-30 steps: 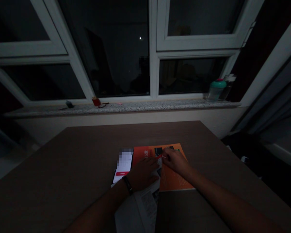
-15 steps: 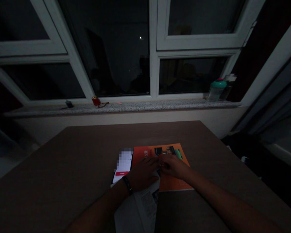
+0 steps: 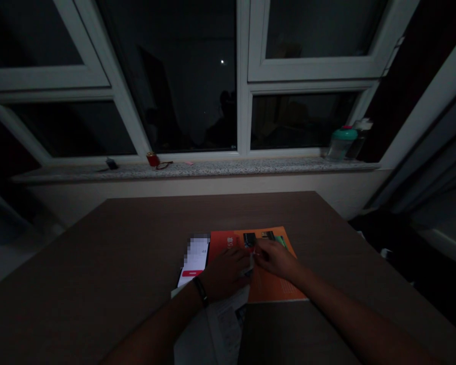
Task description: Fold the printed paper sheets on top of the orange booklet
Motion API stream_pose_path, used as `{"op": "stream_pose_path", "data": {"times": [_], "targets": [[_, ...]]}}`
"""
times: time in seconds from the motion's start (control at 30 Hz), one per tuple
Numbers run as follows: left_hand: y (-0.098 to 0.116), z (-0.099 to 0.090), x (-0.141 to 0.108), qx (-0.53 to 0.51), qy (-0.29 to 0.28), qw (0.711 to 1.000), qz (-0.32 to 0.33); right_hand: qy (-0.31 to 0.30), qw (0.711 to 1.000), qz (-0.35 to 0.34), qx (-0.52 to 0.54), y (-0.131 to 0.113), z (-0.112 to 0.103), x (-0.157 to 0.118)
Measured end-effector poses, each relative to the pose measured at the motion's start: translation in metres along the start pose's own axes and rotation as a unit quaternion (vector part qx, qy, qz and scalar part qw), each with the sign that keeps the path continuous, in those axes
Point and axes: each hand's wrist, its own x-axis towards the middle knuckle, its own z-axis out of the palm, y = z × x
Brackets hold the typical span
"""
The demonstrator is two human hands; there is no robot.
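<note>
My left hand (image 3: 228,270) lies flat with its fingers stretched out, pressing on a printed sheet of paper (image 3: 225,324) that runs down toward me. My right hand (image 3: 276,258) is closed in a pinch just beside the left fingertips. A small pale bit of the paper shows at its fingertips; the exact grip is dim. Under both hands is an orange and red book (image 3: 277,286) with small pictures on its cover. To the left of the book, close to my left hand, rests a phone (image 3: 195,258) with a lit screen.
The brown table (image 3: 144,223) reaches to a wall below a window. On the granite sill (image 3: 220,167) stand a small red jar (image 3: 152,159), a small dark bottle (image 3: 111,163) and a clear bottle with a teal lid (image 3: 342,142). A curtain (image 3: 437,147) hangs at the right.
My right hand has shifted slightly right, away from the left fingertips, and a pale edge now shows between them. The left hand stays in place. The view has moved slightly.
</note>
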Motion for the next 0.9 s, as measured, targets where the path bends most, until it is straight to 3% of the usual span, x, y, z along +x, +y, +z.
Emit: {"op": "stream_pose_path", "data": {"times": [0.17, 0.43, 0.6, 0.9], "targets": [[-0.001, 0.0, 0.0, -0.004, 0.005, 1.0, 0.004, -0.024, 0.999, -0.031, 0.011, -0.002, 0.003, -0.002], [-0.001, 0.003, 0.002, -0.014, 0.002, 1.0, -0.005, 0.039, 0.998, 0.057, -0.012, 0.005, -0.003, 0.007], [-0.002, 0.005, 0.0, -0.02, 0.022, 1.0, 0.007, 0.034, 0.999, 0.023, -0.029, 0.002, -0.002, 0.005], [-0.003, 0.0, -0.001, -0.038, 0.007, 0.999, 0.012, -0.015, 0.999, -0.031, 0.011, -0.008, -0.003, 0.001]]}}
